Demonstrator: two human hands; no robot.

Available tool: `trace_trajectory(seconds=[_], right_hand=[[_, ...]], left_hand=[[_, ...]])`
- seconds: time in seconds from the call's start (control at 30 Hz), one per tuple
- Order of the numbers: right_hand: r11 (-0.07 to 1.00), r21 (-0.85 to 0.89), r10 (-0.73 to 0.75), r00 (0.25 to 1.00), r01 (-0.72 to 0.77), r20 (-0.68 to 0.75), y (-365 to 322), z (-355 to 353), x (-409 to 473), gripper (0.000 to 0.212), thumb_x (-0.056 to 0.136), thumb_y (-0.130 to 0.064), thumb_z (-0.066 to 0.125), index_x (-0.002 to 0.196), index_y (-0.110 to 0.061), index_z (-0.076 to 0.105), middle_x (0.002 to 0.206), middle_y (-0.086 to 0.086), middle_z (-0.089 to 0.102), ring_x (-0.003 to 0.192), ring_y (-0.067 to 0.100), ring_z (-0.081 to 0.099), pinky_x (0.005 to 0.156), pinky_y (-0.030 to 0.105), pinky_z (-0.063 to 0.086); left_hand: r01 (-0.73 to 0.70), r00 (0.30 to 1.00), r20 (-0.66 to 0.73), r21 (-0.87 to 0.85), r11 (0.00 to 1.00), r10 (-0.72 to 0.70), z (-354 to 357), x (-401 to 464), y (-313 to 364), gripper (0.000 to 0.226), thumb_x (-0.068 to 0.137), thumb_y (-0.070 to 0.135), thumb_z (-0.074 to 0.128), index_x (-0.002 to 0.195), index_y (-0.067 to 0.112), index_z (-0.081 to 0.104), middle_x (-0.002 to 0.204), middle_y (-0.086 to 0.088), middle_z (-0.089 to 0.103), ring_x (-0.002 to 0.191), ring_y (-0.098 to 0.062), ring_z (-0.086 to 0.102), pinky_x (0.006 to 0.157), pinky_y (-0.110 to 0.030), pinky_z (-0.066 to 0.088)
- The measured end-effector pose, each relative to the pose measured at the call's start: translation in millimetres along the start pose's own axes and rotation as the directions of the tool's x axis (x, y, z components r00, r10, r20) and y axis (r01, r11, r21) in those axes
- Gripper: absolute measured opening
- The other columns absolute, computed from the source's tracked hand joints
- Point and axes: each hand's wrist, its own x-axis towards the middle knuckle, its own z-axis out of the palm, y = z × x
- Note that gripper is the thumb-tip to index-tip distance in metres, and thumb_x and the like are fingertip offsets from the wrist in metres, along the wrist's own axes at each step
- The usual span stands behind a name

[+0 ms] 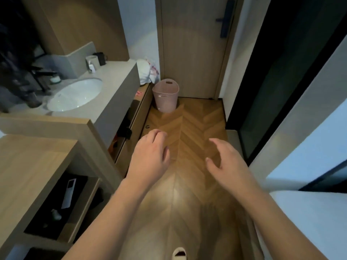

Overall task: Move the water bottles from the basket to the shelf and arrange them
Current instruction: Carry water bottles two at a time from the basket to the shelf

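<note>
Two bare hands out front, both empty: left hand (150, 156) with fingers loosely curled, right hand (225, 162) spread loose, neither touching anything. Pale pink perforated plastic basket (165, 95) stands upright on the herringbone wood floor (189, 128), well ahead of both hands, a bit nearer the left one's line, just beside the wooden door (191, 47) and the end of the grey vanity counter (112, 87). Basket tapers toward the base, has a cut-out handle slot at the back rim; can't see inside, so no water bottles visible. Likely step: walk up to it. Best to get close, look down into it, then grip one bottle per hand round the body. Light wood shelf unit (37, 166) sits left of the left forearm.
</note>
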Motion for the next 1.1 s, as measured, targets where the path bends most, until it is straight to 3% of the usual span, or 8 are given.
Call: trace_trajectory(seconds=[0.17, 0.3, 0.5, 0.83, 1.1], right_hand=[[0.997, 0.031, 0.072, 0.995, -0.070, -0.076, 48, -32, 129, 0.059, 0.094, -0.039, 0.057, 0.148, -0.030, 0.035, 0.149, -0.007, 0.040, 0.131, 0.013, 0.046, 0.110, 0.041, 0.042], [0.992, 0.071, 0.103, 0.995, -0.102, -0.011, 93, -25, 229, 0.060, 0.095, -0.038, 0.057, 0.149, -0.034, 0.030, 0.150, -0.009, 0.039, 0.132, 0.010, 0.043, 0.109, 0.039, 0.042], [0.995, 0.096, 0.025, 1.000, -0.024, -0.007, 141, -39, 426, 0.057, 0.096, -0.031, 0.054, 0.149, -0.030, 0.032, 0.150, -0.007, 0.038, 0.136, 0.013, 0.037, 0.113, 0.034, 0.034], [0.992, 0.065, -0.112, 0.989, 0.106, 0.097, 167, -44, 719, 0.057, 0.094, -0.033, 0.055, 0.148, -0.030, 0.033, 0.150, -0.007, 0.039, 0.129, 0.015, 0.046, 0.106, 0.038, 0.044], [1.000, 0.009, -0.021, 0.993, 0.020, 0.119, 228, -45, 940, 0.058, 0.095, -0.036, 0.055, 0.148, -0.031, 0.033, 0.150, -0.006, 0.039, 0.134, 0.013, 0.041, 0.110, 0.037, 0.040]], left_hand=[[-0.064, 0.998, 0.005, -0.065, 0.996, 0.064, 39, 157, 23, 0.042, 0.094, 0.028, 0.055, 0.134, 0.016, 0.051, 0.134, -0.003, 0.052, 0.122, -0.020, 0.051, 0.106, -0.037, 0.044], [-0.082, 0.994, 0.060, -0.116, 0.990, 0.089, 94, 252, 25, 0.042, 0.094, 0.028, 0.056, 0.134, 0.018, 0.052, 0.134, 0.000, 0.052, 0.121, -0.016, 0.051, 0.105, -0.035, 0.045], [0.007, 0.998, 0.059, -0.060, 0.998, -0.004, 161, 413, -1, 0.037, 0.095, 0.032, 0.054, 0.130, 0.020, 0.054, 0.131, 0.003, 0.052, 0.116, -0.014, 0.053, 0.096, -0.025, 0.041], [0.160, 0.987, 0.024, -0.053, 0.986, -0.159, 228, 653, -52, 0.036, 0.095, 0.030, 0.052, 0.129, 0.017, 0.054, 0.131, -0.001, 0.053, 0.116, -0.018, 0.054, 0.098, -0.033, 0.046], [0.124, 0.992, 0.050, -0.123, 0.985, -0.119, 322, 891, -79, 0.034, 0.095, 0.027, 0.053, 0.127, 0.015, 0.055, 0.127, -0.004, 0.056, 0.114, -0.021, 0.056, 0.096, -0.034, 0.046]])
